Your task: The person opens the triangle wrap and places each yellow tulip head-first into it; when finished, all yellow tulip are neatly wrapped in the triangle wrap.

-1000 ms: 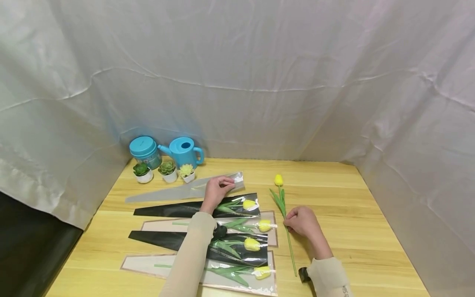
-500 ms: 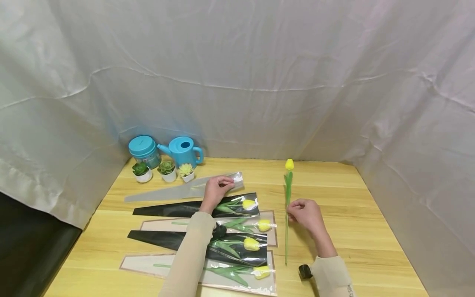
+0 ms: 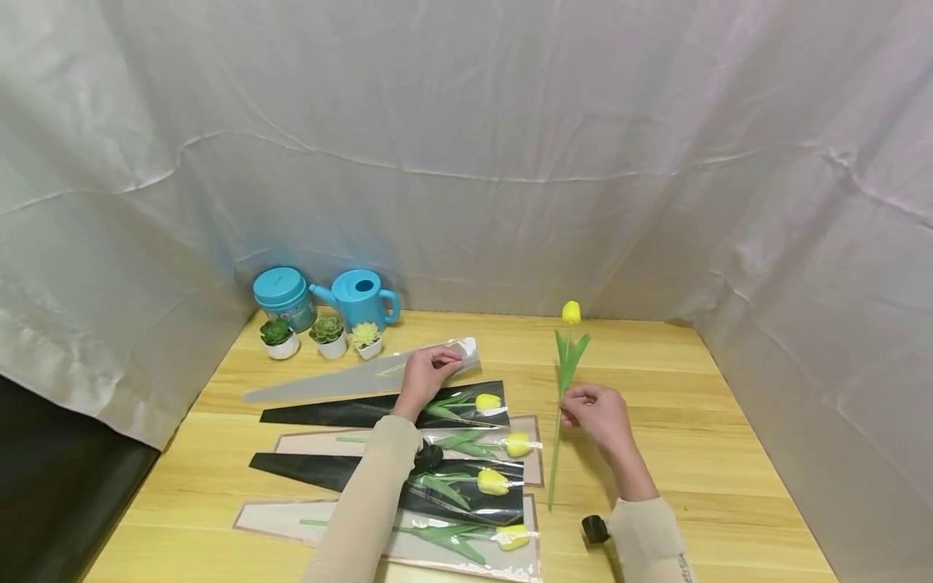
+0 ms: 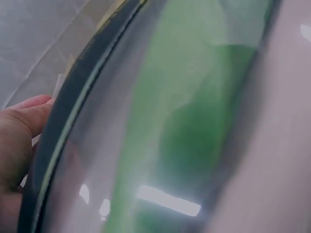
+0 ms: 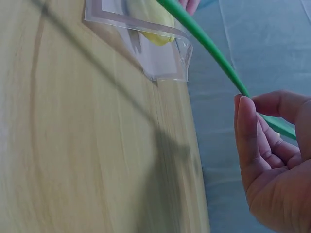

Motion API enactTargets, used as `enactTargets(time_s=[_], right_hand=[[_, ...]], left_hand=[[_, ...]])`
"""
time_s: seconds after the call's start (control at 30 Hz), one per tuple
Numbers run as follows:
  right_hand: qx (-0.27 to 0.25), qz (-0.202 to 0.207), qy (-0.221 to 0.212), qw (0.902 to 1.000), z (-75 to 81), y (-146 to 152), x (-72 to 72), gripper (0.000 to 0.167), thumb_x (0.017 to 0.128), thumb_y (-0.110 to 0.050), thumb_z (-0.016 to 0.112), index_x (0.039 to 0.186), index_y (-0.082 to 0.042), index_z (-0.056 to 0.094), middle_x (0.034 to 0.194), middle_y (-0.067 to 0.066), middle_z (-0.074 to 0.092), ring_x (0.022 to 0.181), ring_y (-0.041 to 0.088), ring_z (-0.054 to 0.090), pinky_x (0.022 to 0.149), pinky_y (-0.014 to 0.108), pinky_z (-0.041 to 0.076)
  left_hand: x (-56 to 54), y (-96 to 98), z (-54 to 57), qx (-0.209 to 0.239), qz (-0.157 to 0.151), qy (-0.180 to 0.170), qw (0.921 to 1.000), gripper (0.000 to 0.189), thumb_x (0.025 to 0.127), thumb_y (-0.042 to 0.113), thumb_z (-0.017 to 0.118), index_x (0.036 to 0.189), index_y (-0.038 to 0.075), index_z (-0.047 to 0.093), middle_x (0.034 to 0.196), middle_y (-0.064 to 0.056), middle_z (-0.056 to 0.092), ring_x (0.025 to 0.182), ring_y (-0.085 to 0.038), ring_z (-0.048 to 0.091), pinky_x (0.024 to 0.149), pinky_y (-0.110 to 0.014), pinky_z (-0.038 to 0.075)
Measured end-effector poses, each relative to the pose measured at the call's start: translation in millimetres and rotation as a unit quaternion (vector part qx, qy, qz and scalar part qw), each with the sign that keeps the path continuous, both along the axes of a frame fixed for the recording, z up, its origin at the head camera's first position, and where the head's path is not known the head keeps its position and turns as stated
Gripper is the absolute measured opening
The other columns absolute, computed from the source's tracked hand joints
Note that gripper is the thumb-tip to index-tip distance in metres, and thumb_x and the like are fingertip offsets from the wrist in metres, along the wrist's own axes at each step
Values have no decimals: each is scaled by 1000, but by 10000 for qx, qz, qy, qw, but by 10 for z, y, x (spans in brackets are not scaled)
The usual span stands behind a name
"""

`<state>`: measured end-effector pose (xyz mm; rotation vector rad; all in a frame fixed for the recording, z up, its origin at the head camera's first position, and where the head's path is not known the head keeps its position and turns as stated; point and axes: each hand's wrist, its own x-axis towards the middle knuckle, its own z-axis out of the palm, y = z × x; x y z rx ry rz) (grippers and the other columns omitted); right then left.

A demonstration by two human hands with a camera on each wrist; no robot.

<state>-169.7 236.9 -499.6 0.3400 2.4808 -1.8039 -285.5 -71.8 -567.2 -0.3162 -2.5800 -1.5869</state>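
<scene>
A yellow artificial tulip (image 3: 572,312) stands nearly upright over the right of the table. My right hand (image 3: 599,414) pinches its green stem (image 5: 214,51) between thumb and fingertips, just below the leaves. A flat grey flower sleeve (image 3: 321,387) with a clear front lies at the back, its wide end to the right. At that wide end my left hand (image 3: 428,374) pinches the clear film. In the left wrist view the fingers (image 4: 31,116) are partly hidden behind a black-edged sleeve.
In front of the grey sleeve, several black and white sleeves, such as a black one (image 3: 313,410), each hold a yellow tulip. Small potted succulents (image 3: 330,334), a blue watering can (image 3: 360,298) and a blue-lidded tub (image 3: 283,295) stand at the back left. Curtains surround the table (image 3: 700,421).
The right hand has lifted slightly; the tulip's bloom has moved up and right, its stem's lower end up and left, and its leaves have turned. The left hand stays in place.
</scene>
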Motion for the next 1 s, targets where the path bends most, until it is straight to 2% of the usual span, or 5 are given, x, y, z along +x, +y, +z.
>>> enactTargets(time_s=[0.17, 0.43, 0.53, 0.77, 1.0], right_hand=[[-69, -13, 153, 9999, 5, -3, -41, 22, 97, -6, 68, 113, 9, 69, 89, 12, 73, 80, 27, 75, 79, 39, 64], [-315, 85, 633, 9975, 96, 12, -170, 23, 100, -7, 67, 115, 10, 64, 89, 7, 69, 77, 14, 72, 82, 36, 64], [-420, -11, 594, 9973, 135, -18, -226, 24, 101, -9, 66, 117, 9, 63, 94, 9, 69, 78, 12, 72, 82, 32, 63], [-867, -398, 601, 9936, 266, -12, -403, 20, 107, -7, 55, 118, 9, 52, 92, 8, 66, 75, 8, 71, 80, 25, 62], [-1253, -679, 825, 9863, 282, -78, -495, 18, 108, -6, 50, 121, 6, 45, 102, 14, 60, 80, 9, 71, 84, 25, 62]], left_hand=[[18, 1, 37, -62, 72, 250, 9996, 8, 92, 22, 81, 100, 20, 83, 89, 6, 79, 79, -11, 68, 73, -30, 56], [28, 32, 129, 147, 5, 556, 9983, 11, 91, 26, 82, 100, 20, 83, 91, 7, 80, 78, -9, 69, 72, -28, 56], [57, 42, 154, 257, -104, 540, 9982, 11, 91, 27, 82, 99, 21, 83, 91, 7, 80, 78, -10, 69, 71, -27, 56], [177, 60, 108, 443, -440, 481, 9969, 12, 92, 27, 81, 103, 23, 82, 96, 6, 80, 80, -10, 69, 72, -28, 57], [205, 51, 31, 341, -468, 284, 9979, 13, 92, 26, 80, 105, 22, 82, 100, 9, 79, 82, -9, 69, 73, -27, 58]])
